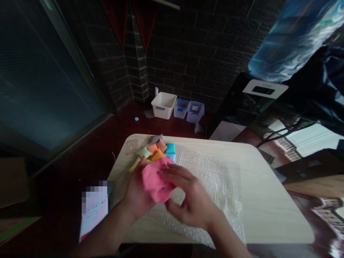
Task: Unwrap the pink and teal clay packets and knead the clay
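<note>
My left hand (136, 195) cups a pink lump of soft clay (156, 181) from underneath, its fingers wrapped round it. My right hand (188, 199) lies over the lump's right side, fingers stretched across and pressing on it. Both hands are above a sheet of bubble wrap (212, 175) spread on a light wooden table (268, 200). Just beyond the lump lies a pile of small coloured packets (157, 150) in orange, green, yellow and blue.
A small clear bag (132, 146) lies at the table's far left corner. A white card or booklet (94, 215) hangs off the near left edge. On the dark floor by the brick wall stand a white bin (163, 105) and two clear boxes (189, 110).
</note>
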A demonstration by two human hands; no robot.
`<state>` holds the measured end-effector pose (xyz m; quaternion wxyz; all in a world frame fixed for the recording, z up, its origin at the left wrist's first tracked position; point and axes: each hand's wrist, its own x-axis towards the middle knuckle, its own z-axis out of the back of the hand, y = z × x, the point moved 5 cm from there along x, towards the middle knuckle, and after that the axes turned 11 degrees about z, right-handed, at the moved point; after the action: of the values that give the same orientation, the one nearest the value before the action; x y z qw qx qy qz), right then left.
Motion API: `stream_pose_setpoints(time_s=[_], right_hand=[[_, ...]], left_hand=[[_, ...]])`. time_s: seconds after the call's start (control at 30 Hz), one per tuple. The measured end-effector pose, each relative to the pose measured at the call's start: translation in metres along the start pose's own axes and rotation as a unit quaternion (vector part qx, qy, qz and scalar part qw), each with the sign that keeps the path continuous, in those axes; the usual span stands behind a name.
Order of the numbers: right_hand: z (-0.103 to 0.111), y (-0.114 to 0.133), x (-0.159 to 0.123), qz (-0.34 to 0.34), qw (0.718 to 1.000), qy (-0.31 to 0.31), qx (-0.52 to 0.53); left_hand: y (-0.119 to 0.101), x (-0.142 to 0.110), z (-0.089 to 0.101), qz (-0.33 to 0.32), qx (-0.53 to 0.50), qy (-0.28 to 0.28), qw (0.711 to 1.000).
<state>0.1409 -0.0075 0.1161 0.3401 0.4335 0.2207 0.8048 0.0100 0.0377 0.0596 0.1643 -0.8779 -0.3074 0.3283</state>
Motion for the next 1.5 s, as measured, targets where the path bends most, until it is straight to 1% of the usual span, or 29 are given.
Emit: stream_pose_setpoints(time_s=[0.03, 0.1, 0.13, 0.2, 0.23, 0.27, 0.3, 0.33, 0.37, 0.43, 0.5, 0.57, 0.6, 0.63, 0.7, 0.77, 0.87, 0.93, 1.03, 1.07, 1.13, 1.17, 1.2, 1.23, 1.3, 1.33, 1.4, 1.47, 1.5], right_hand=[[-0.004, 0.005, 0.002, 0.013, 0.999, 0.032, 0.009], [-0.005, 0.009, 0.004, 0.021, 0.998, 0.049, 0.042], [-0.001, 0.008, 0.004, 0.015, 0.998, 0.022, 0.062], [0.015, 0.001, 0.002, -0.027, 0.995, -0.085, 0.049], [0.023, -0.003, -0.001, -0.055, 0.988, -0.144, 0.017], [0.029, -0.006, -0.004, -0.081, 0.978, -0.189, -0.024], [0.032, -0.008, -0.007, -0.103, 0.968, -0.218, -0.068], [0.029, -0.009, -0.009, -0.12, 0.963, -0.218, -0.102], [0.022, -0.009, -0.009, -0.13, 0.964, -0.196, -0.122], [0.0, -0.008, -0.009, -0.151, 0.967, -0.147, -0.141], [-0.025, -0.006, -0.009, -0.17, 0.968, -0.118, -0.14], [-0.047, -0.005, -0.009, -0.178, 0.97, -0.099, -0.135], [-0.054, -0.005, -0.009, -0.183, 0.969, -0.097, -0.137], [-0.06, -0.005, -0.009, -0.188, 0.968, -0.096, -0.134], [-0.064, -0.004, -0.007, -0.179, 0.971, -0.098, -0.126], [-0.062, 0.0, -0.005, -0.166, 0.973, -0.106, -0.123], [-0.054, 0.007, -0.002, -0.157, 0.972, -0.121, -0.13], [-0.052, 0.01, -0.001, -0.163, 0.97, -0.126, -0.127], [-0.052, 0.01, 0.0, -0.176, 0.972, -0.134, -0.079], [-0.05, 0.009, 0.0, -0.179, 0.973, -0.141, -0.045], [-0.042, 0.006, -0.001, -0.182, 0.966, -0.178, 0.051], [-0.036, 0.002, -0.002, -0.189, 0.953, -0.209, 0.111], [-0.028, -0.002, -0.003, -0.205, 0.933, -0.245, 0.166], [-0.019, -0.007, -0.006, -0.229, 0.912, -0.279, 0.195], [-0.004, -0.016, -0.01, -0.274, 0.884, -0.318, 0.206], [0.0, -0.02, -0.01, -0.292, 0.873, -0.315, 0.231], [-0.003, -0.026, -0.009, -0.312, 0.853, -0.278, 0.314], [-0.01, -0.031, -0.008, -0.327, 0.835, -0.239, 0.371], [-0.013, -0.033, -0.008, -0.331, 0.83, -0.229, 0.387]], left_hand=[[-0.002, -0.002, -0.001, 0.004, -0.006, 0.003, 1.0], [-0.005, -0.006, 0.002, -0.004, -0.015, -0.003, 1.0], [-0.007, -0.007, 0.004, -0.017, -0.021, -0.005, 1.0], [-0.011, -0.008, 0.007, -0.046, -0.043, 0.005, 0.998], [-0.012, -0.008, 0.007, -0.057, -0.063, 0.016, 0.996], [-0.012, -0.008, 0.007, -0.062, -0.086, 0.031, 0.994], [-0.012, -0.008, 0.005, -0.064, -0.111, 0.046, 0.991], [-0.011, -0.008, 0.003, -0.065, -0.134, 0.062, 0.987], [-0.009, -0.008, 0.0, -0.067, -0.151, 0.075, 0.983], [-0.002, -0.009, -0.008, -0.072, -0.165, 0.096, 0.979], [0.01, -0.008, -0.016, -0.071, -0.162, 0.114, 0.978], [0.022, -0.009, -0.022, -0.103, -0.17, 0.105, 0.974], [0.026, -0.01, -0.025, -0.12, -0.172, 0.1, 0.973], [0.031, -0.011, -0.027, -0.123, -0.173, 0.092, 0.973], [0.036, -0.013, -0.03, -0.126, -0.181, 0.073, 0.973], [0.035, -0.016, -0.032, -0.126, -0.18, 0.068, 0.973], [0.033, -0.02, -0.037, -0.12, -0.172, 0.09, 0.974], [0.031, -0.022, -0.039, -0.121, -0.168, 0.098, 0.973], [0.026, -0.023, -0.04, -0.13, -0.166, 0.088, 0.974], [0.023, -0.024, -0.04, -0.129, -0.166, 0.083, 0.974], [0.014, -0.026, -0.04, -0.119, -0.166, 0.079, 0.976], [0.009, -0.027, -0.041, -0.106, -0.163, 0.083, 0.977], [0.004, -0.029, -0.041, -0.098, -0.16, 0.091, 0.978], [-0.001, -0.03, -0.042, -0.096, -0.156, 0.102, 0.978], [-0.01, -0.033, -0.044, -0.099, -0.145, 0.132, 0.975], [-0.012, -0.034, -0.045, -0.101, -0.139, 0.149, 0.974], [-0.013, -0.033, -0.048, -0.095, -0.13, 0.176, 0.971], [-0.012, -0.031, -0.049, -0.079, -0.128, 0.185, 0.971], [-0.011, -0.03, -0.049, -0.07, -0.127, 0.181, 0.973]])
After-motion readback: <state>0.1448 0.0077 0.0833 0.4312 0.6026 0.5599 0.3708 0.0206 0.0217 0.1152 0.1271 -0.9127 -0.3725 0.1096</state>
